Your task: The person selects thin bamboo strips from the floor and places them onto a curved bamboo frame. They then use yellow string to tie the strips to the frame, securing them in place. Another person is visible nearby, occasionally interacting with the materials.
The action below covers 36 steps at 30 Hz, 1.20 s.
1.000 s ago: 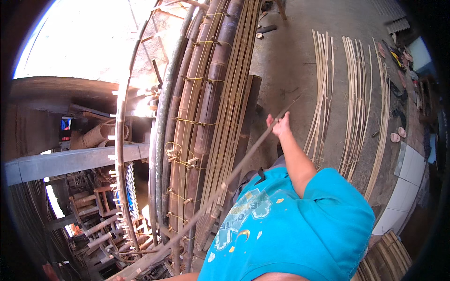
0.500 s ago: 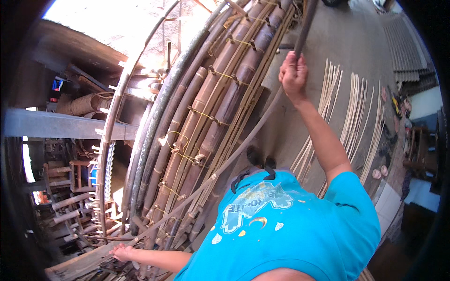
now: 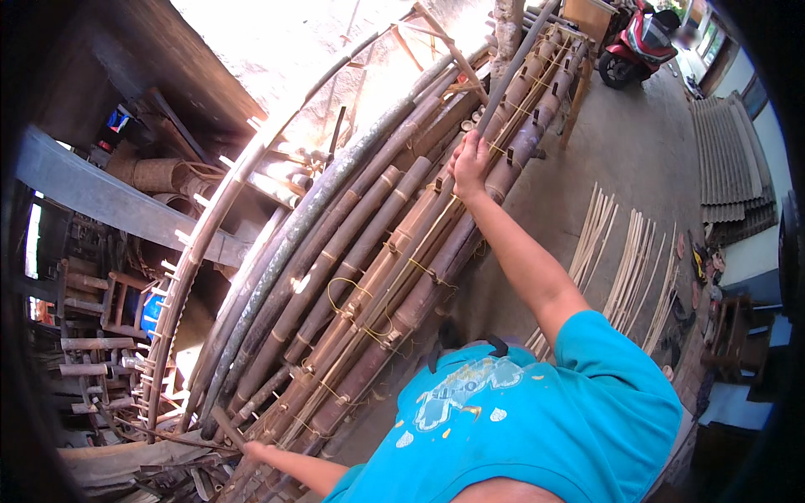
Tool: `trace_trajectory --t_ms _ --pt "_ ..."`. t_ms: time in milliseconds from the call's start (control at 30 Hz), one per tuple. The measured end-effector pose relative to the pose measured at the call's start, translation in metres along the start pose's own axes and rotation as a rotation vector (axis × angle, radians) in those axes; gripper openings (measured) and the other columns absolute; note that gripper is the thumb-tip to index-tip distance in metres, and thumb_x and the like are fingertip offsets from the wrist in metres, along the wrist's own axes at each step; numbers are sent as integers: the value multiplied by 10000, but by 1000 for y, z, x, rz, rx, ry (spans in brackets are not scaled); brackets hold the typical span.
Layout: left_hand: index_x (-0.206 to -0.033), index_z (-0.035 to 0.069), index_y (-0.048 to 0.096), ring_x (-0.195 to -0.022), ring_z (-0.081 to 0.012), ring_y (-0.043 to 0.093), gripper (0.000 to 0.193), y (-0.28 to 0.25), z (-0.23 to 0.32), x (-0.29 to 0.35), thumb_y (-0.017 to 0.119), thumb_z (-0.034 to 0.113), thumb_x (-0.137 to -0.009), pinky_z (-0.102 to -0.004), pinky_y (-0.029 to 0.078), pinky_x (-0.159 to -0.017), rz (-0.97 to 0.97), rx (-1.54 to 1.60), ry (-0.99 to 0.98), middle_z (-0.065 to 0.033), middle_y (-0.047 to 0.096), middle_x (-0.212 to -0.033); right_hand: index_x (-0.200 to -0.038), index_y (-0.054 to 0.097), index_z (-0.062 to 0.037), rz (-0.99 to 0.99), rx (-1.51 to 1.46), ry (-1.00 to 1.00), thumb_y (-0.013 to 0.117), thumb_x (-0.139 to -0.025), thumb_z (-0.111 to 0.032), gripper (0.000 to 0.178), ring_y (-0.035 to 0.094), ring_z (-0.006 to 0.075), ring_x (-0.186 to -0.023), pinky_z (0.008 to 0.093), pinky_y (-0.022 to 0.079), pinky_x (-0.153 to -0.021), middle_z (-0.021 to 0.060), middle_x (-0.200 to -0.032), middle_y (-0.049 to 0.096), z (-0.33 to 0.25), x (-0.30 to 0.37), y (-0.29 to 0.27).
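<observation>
Bamboo workshop yard, right hand (image 3: 468, 158) grip closed around long pole (image 3: 394, 277), left hand (image 3: 256, 453) grip unclear

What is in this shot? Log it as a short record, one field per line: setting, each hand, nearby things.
setting: open workshop yard with a concrete floor
right hand: raised, gripping a long thin bamboo strip
left hand: low at the frame's bottom, at the strip's other end; grip too small to tell
beside the hands: stack of tied bamboo poles lying lengthwise
floor: rows of split bamboo slats
background: red scooter, pile of grey corrugated sheets
clothing: blue shirt
</observation>
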<state>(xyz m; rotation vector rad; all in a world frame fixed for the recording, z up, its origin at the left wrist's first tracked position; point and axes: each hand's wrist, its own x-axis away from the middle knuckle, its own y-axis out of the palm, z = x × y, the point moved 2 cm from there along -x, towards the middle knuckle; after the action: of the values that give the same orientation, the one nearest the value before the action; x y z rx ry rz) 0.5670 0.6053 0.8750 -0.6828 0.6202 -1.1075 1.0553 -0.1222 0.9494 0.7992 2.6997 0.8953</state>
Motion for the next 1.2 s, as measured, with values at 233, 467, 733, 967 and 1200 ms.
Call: trace_trajectory --t_ms 233,467,733,967,1200 --pt "-1145 -24 657 -1072 -255 634 281 50 163 408 525 159 -977 -364 473 -973 -977 540 1187 -158 677 -1155 -912 418 -164 50 -28 215 402 -1041 -458 322 308 51 -417 225 247 -347 -58 -575 344 45 30 -11" --pt "-1023 30 699 -745 -217 689 350 17 189 595 606 363 -971 -361 504 -668 -1389 436 1362 -177 667 -767 -1057 480 -146 -211 -79 232 424 -1013 -521 382 566 159 -610 325 496 -559 21 -732 555 4 32 -21" --pt "-867 31 701 -693 -307 641 411 32 182 601 653 436 -917 -394 478 -635 -1334 176 1314 -190 647 -726 -1229 427 -136 -468 54 143 477 -1028 -341 291 671 220 -942 379 561 -840 121 -1051 658 -201 -85 -38" --pt "-950 12 703 -805 -307 678 291 37 178 615 671 299 -915 -401 508 -737 -1293 101 1359 -189 679 -817 -1102 546 -160 -713 81 235 597 -976 -174 137 681 193 -988 328 594 -812 79 -1048 688 -208 -146 -101" --pt "-1000 38 699 -856 -230 654 357 -9 233 800 659 385 -924 -361 497 -768 -1221 367 1210 -148 690 -878 -1039 598 -115 -723 48 604 689 -923 -209 174 638 140 -976 331 583 -778 26 -1018 661 -92 -167 -132"
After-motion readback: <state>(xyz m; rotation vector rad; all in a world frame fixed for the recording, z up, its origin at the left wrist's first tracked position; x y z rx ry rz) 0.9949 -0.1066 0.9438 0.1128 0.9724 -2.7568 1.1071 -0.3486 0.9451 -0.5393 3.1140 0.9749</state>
